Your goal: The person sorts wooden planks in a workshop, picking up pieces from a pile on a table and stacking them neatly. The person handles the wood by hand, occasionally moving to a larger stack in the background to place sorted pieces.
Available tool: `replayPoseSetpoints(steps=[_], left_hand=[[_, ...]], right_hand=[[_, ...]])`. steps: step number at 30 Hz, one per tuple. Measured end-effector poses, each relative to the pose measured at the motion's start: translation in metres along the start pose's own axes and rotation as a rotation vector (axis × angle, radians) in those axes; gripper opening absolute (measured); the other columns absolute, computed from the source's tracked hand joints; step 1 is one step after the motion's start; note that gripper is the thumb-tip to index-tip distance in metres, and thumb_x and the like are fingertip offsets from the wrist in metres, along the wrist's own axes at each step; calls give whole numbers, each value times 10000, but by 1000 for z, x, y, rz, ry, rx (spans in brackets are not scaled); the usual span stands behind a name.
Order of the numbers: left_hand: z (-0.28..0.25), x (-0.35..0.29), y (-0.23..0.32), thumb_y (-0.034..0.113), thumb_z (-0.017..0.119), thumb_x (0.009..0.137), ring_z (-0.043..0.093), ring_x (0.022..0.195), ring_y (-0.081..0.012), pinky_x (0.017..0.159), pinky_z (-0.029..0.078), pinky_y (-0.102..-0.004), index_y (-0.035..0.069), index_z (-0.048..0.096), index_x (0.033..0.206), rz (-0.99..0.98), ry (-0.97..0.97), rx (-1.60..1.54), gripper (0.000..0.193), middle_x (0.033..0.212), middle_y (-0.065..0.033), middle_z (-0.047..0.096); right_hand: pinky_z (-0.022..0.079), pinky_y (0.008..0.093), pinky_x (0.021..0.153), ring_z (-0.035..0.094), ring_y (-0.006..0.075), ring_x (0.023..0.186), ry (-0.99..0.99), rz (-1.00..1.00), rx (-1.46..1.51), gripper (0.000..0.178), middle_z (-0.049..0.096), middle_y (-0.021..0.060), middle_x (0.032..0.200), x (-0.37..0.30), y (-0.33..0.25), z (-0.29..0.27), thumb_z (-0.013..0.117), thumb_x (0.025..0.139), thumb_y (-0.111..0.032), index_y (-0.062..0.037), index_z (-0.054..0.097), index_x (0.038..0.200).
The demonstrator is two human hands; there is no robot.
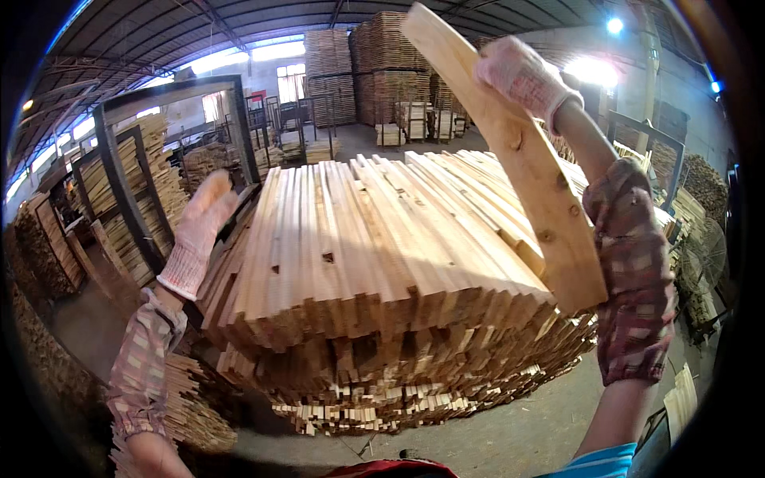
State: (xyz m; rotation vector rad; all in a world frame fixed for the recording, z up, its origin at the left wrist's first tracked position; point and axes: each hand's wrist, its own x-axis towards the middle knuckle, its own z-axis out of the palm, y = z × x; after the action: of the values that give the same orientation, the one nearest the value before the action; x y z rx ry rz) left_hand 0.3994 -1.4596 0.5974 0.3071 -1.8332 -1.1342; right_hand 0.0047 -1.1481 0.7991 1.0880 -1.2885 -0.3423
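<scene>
A wide, knotty wooden board [535,187] is held up on the right, tilted, with its near end by my right forearm. My right hand [522,76], in a pale work glove, grips the board's edge towards its far end. Below the board lies a big stack of narrow wooden strips [351,231], set side by side with their cut ends facing me. My left hand [205,219], gloved too, is raised beside the stack's left edge. Its fingers are stretched out, slightly blurred, and hold nothing.
A dark metal frame [119,183] stands just left of the stack, near my left hand. More timber [155,175] leans behind it. Tall plank piles [390,68] rise at the back. Another metal frame [677,171] and a wire-caged fan [705,251] are at the right.
</scene>
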Motion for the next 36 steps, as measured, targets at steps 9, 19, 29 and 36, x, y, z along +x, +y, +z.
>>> replayPoseSetpoints(steps=[9,19,29,36], left_hand=[[52,-25,141,282,716,902,541,1154,-203,1004,475,-403,58,414,1431,241,-364,-335,649,1285,-93,519],[-2,-13,128,120,663,902,706,878,-183,643,610,-242,60,626,1172,75,57,-378,279,1147,-159,655],[-41,34,-82,275,586,941,605,664,-177,646,570,-342,29,575,1095,-325,-14,-212,291,841,-70,632],[-17,65,-152,351,501,1034,631,951,-174,840,541,-338,48,549,1281,-323,-373,-440,394,1125,-81,629]], right_hand=[[585,389,799,720,279,897,-155,260,882,364,729,163,982,139,-150,-230,665,829,-352,-64,748,1036],[624,341,732,720,221,919,-432,-17,1534,477,728,181,1029,95,-150,-191,565,1003,-414,-44,609,1300],[561,443,941,619,324,1203,535,1023,1023,739,622,246,1282,-210,-168,-180,520,978,-557,-15,416,1468],[406,591,1052,370,454,1368,54,785,499,1081,310,259,1517,-206,-257,-166,694,746,-720,-54,333,1516]])
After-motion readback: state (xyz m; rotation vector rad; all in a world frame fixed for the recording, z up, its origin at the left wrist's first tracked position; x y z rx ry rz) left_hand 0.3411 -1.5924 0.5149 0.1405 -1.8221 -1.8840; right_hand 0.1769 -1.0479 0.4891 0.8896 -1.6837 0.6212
